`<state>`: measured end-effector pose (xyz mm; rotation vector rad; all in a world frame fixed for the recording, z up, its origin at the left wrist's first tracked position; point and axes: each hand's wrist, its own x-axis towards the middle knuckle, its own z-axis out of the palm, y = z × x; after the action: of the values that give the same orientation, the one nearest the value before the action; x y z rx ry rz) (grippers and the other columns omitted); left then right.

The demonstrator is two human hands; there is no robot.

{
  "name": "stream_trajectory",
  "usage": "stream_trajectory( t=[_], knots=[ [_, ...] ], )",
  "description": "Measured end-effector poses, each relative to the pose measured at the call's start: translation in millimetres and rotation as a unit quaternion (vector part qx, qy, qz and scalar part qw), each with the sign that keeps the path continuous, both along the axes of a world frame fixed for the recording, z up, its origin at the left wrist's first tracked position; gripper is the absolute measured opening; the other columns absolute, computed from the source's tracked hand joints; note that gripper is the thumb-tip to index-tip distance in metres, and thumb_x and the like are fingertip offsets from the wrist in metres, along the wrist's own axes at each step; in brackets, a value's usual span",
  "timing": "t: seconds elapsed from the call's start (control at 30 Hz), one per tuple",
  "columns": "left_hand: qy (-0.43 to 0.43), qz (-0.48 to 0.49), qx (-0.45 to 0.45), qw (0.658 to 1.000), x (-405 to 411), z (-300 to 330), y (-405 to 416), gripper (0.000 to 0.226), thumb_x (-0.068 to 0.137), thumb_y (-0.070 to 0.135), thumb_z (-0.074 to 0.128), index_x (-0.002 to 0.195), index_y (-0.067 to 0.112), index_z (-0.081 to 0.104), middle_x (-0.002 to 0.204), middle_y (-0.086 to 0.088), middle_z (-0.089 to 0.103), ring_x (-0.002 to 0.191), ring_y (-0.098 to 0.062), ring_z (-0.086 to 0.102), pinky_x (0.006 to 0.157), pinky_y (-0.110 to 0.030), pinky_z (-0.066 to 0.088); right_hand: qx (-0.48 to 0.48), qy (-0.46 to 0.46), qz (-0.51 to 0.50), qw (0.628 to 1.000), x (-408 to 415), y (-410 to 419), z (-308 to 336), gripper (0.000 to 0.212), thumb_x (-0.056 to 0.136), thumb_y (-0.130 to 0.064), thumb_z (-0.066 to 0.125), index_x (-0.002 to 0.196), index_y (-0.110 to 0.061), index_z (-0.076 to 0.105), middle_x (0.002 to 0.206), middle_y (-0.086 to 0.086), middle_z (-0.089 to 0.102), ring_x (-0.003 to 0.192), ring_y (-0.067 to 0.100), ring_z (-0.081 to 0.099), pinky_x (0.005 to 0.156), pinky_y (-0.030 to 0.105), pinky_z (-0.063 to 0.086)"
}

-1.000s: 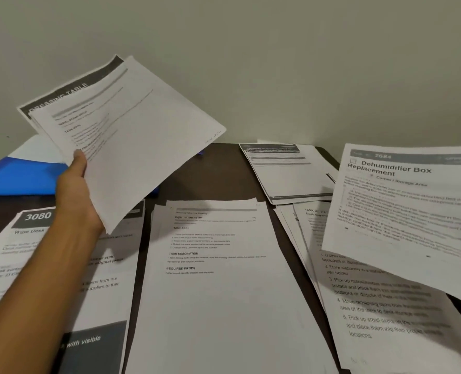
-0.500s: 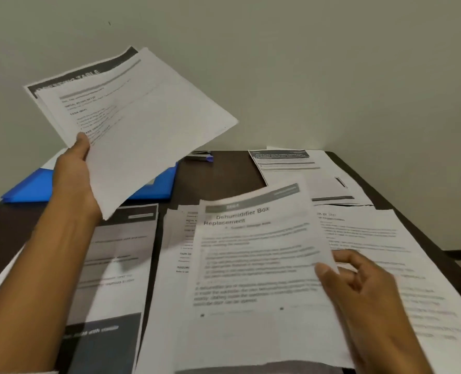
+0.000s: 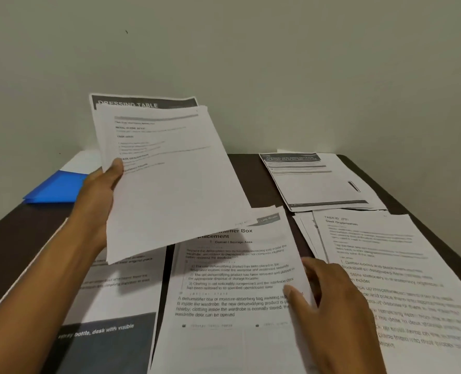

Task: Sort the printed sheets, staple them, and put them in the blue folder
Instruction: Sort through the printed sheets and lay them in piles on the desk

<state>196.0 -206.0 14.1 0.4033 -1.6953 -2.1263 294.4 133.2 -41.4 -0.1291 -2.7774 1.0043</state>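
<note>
Blue folder [image 3: 55, 188] at my desk's [image 3: 247, 182] far left corner sits half hidden behind raised sheets [image 3: 167, 174] my left hand [image 3: 99, 195] grips; right hand [image 3: 329, 300] pinches the dehumidifier page [image 3: 234, 292].

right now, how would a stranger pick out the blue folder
Start at the dark desk and go to its far left corner by the wall. The blue folder lies flat there, behind the left hand; it is the only coloured item among white sheets.
</note>
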Motion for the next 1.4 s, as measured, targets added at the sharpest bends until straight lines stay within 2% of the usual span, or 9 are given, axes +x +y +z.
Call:
stream_trajectory(
  t=[0.2,0.37,0.5,0.67,0.87,1.03,1.13,1.27,1.4],
  knots=[
    [-0.015,-0.021,-0.008,1.000,-6,-8,15,0.020,0.108,0.039,0.055,0.115,0.031,0.072,0.103,0.006,0.082,0.087,-0.017,0.079,0.060,-0.029,0.063,0.041,0.062,-0.021,0.997,-2,6,-5,0.055,0.083,-0.032,0.086,0.134,-0.024,0.067,0.116,-0.009,0.060,0.105,0.010,0.050,0.081,0.030,0.040],
    [-0.030,-0.055,0.010,0.998,-8,-16,30,0.031,0.105,0.042,0.059,0.127,0.024,0.070,0.112,-0.002,0.081,0.093,-0.023,0.079,0.063,-0.033,0.064,-0.075,0.092,-0.003,0.993,-17,15,13,0.023,0.095,-0.032,0.071,0.118,-0.033,0.069,0.106,-0.018,0.065,0.091,0.005,0.062,0.072,0.022,0.046],
    [-0.034,-0.103,0.017,0.994,-3,-20,45,0.033,0.104,0.041,0.058,0.130,0.024,0.070,0.114,-0.007,0.080,0.093,-0.026,0.080,0.063,-0.034,0.065,-0.163,0.084,0.034,0.982,-34,2,28,0.016,0.097,-0.039,0.066,0.112,-0.039,0.070,0.100,-0.020,0.073,0.092,0.002,0.071,0.077,0.035,0.062],
    [-0.036,-0.139,0.040,0.989,8,-21,61,0.030,0.103,0.040,0.057,0.125,0.024,0.070,0.110,-0.010,0.080,0.089,-0.028,0.080,0.062,-0.038,0.065,-0.185,0.072,0.060,0.978,-54,-15,28,0.018,0.094,-0.041,0.069,0.112,-0.039,0.065,0.095,-0.022,0.072,0.092,-0.013,0.065,0.078,0.022,0.055],
    [-0.042,-0.133,0.078,0.987,12,-21,63,0.045,0.095,0.048,0.065,0.136,0.031,0.062,0.112,-0.009,0.080,0.095,-0.034,0.079,0.068,-0.048,0.066,-0.239,0.057,0.061,0.968,-62,-24,25,0.015,0.094,-0.024,0.075,0.104,-0.032,0.066,0.075,-0.024,0.069,0.067,-0.005,0.062,0.063,0.007,0.047],
    [-0.044,-0.140,0.127,0.981,15,-19,69,0.039,0.094,0.044,0.067,0.131,0.031,0.062,0.111,-0.011,0.080,0.093,-0.034,0.079,0.066,-0.049,0.066,-0.259,0.064,0.043,0.963,-65,-22,27,0.014,0.092,-0.018,0.076,0.096,-0.029,0.067,0.067,-0.016,0.068,0.060,-0.001,0.061,0.059,0.010,0.046],
    [-0.045,-0.138,0.143,0.979,15,-19,72,0.032,0.094,0.041,0.067,0.124,0.032,0.063,0.106,-0.011,0.081,0.086,-0.033,0.080,0.060,-0.048,0.065,-0.270,0.062,0.039,0.960,-66,-22,28,0.016,0.091,-0.015,0.076,0.095,-0.028,0.068,0.064,-0.012,0.068,0.058,0.002,0.059,0.064,0.021,0.046],
    [-0.035,-0.151,0.146,0.977,13,-19,73,0.036,0.092,0.038,0.068,0.127,0.031,0.063,0.113,-0.011,0.079,0.097,-0.037,0.079,0.078,-0.057,0.064,-0.269,0.066,0.031,0.960,-66,-21,26,0.019,0.091,-0.013,0.076,0.097,-0.029,0.069,0.071,-0.010,0.074,0.062,0.007,0.063,0.067,0.024,0.048],
    [-0.028,-0.150,0.133,0.979,13,-19,71,0.047,0.087,0.034,0.071,0.134,0.032,0.061,0.115,-0.011,0.079,0.099,-0.037,0.078,0.077,-0.059,0.064,-0.265,0.067,0.031,0.961,-65,-22,26,0.019,0.094,-0.012,0.073,0.100,-0.030,0.069,0.079,-0.012,0.079,0.074,0.016,0.070,0.070,0.025,0.050]
  ],
)
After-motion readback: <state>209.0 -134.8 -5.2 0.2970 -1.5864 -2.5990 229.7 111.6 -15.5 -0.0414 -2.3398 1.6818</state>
